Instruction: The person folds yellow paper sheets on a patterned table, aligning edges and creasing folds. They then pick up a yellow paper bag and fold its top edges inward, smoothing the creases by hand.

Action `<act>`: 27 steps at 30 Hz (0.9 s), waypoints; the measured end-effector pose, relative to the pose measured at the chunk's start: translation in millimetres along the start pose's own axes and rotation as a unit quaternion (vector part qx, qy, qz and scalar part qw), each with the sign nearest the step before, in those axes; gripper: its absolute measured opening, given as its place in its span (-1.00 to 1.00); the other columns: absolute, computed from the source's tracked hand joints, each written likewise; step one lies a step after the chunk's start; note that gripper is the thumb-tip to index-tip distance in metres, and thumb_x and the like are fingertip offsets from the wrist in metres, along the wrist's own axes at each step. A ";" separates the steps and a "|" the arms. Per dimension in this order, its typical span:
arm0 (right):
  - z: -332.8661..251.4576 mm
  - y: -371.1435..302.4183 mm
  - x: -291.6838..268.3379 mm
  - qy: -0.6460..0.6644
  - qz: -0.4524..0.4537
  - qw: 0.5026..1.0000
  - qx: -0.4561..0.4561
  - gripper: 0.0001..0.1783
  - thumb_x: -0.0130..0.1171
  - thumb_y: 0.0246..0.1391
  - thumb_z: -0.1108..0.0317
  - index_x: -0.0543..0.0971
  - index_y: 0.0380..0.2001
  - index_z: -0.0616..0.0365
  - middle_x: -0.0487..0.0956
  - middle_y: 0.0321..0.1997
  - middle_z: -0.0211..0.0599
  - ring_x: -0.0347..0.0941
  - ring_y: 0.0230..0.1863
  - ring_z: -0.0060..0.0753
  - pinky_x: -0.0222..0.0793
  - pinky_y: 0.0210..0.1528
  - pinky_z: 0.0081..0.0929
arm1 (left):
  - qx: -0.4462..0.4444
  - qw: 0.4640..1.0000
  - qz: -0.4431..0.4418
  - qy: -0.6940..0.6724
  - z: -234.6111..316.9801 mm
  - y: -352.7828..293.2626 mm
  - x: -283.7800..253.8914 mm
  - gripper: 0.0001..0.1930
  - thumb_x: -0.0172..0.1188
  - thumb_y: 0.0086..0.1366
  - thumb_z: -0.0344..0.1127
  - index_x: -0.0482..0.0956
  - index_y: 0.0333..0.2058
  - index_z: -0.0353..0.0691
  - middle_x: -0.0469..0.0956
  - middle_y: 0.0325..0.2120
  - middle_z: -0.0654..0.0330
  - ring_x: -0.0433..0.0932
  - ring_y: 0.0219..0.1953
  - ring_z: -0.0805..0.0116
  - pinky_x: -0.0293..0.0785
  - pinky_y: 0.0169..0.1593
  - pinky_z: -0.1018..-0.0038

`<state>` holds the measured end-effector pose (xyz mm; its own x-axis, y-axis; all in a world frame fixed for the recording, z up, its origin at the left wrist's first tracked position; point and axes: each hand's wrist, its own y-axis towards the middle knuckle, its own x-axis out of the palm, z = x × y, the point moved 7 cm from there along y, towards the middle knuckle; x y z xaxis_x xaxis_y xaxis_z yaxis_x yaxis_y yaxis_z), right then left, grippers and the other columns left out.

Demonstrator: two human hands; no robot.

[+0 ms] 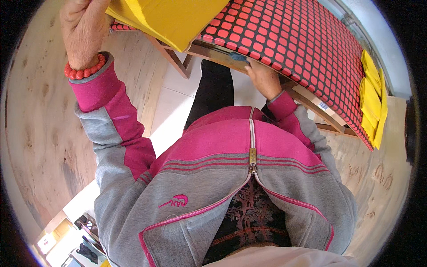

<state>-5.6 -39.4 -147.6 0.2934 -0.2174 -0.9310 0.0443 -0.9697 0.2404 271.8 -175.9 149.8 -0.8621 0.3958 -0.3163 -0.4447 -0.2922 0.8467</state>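
My left hand (84, 31) is at the upper left, its fingers closed at the corner of a yellow cloth (173, 20); the fingertips are partly cut off by the picture's top edge. That cloth lies over the table's near edge and hangs a little below it. My right hand (264, 81) is at the table's front edge, partly under the overhanging cover. Its thumb shows beside a small dark blue piece (238, 56), the other fingers are mostly hidden, and what they grip cannot be made out.
A red-and-black checked cover (284, 31) spreads over the table. Folded yellow cloths (372, 98) lie at its right end. Wooden table legs (171, 58) stand below, beside my dark trouser leg (213, 84). Wood-patterned boards (40, 124) are at the left, with pale floor tiles (175, 82) under the table.
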 end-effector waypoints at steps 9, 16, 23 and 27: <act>57.7 5.8 15.8 -0.040 0.183 0.979 0.077 -0.54 0.20 0.22 0.20 0.54 0.13 0.18 0.54 0.18 -0.06 0.42 0.22 0.04 0.32 0.22 -0.02 | -0.102 0.991 -0.040 0.074 -10.3 -4.9 -21.8 -0.71 -0.06 0.42 -0.53 0.66 -0.09 -0.43 0.60 0.00 0.10 0.51 0.11 0.27 0.30 0.23 0.44; -31.9 -4.8 -34.5 -0.024 -0.029 0.998 -0.041 -0.78 0.15 0.17 0.32 0.60 -0.19 0.22 0.61 -0.19 0.00 0.56 -0.15 0.07 0.42 -0.07 -0.02 | -0.102 0.992 -0.070 0.040 1.2 1.8 -9.9 -0.70 -0.10 0.42 -0.56 0.65 -0.10 -0.42 0.57 0.04 0.08 0.53 0.07 0.30 0.37 0.16 0.46; -153.9 47.6 -214.2 0.215 0.065 0.920 -0.321 -0.95 0.28 0.13 0.46 0.60 -0.34 0.14 0.69 -0.09 -0.21 0.60 0.12 -0.10 0.48 0.09 -0.23 | -0.055 0.995 -0.074 0.043 13.2 10.5 -1.6 -0.77 -0.01 0.42 -0.54 0.67 -0.16 -0.34 0.63 -0.09 0.12 0.57 -0.03 0.31 0.41 0.07 0.48; -189.1 104.1 -276.4 0.168 0.193 0.884 -0.392 -0.81 0.35 0.05 0.45 0.60 -0.25 0.15 0.59 0.20 -0.09 0.44 0.31 0.03 0.37 0.28 -0.19 | -0.079 0.990 -0.090 0.068 15.5 10.7 -3.1 -0.75 -0.03 0.42 -0.56 0.66 -0.14 -0.36 0.60 -0.03 0.11 0.55 0.03 0.30 0.41 0.11 0.46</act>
<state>98.5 -59.1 186.7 0.6918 -0.3422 -0.6358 0.4890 -0.4258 0.7613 273.4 -166.7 166.4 -0.7853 0.3363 -0.5198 -0.6174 -0.3641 0.6973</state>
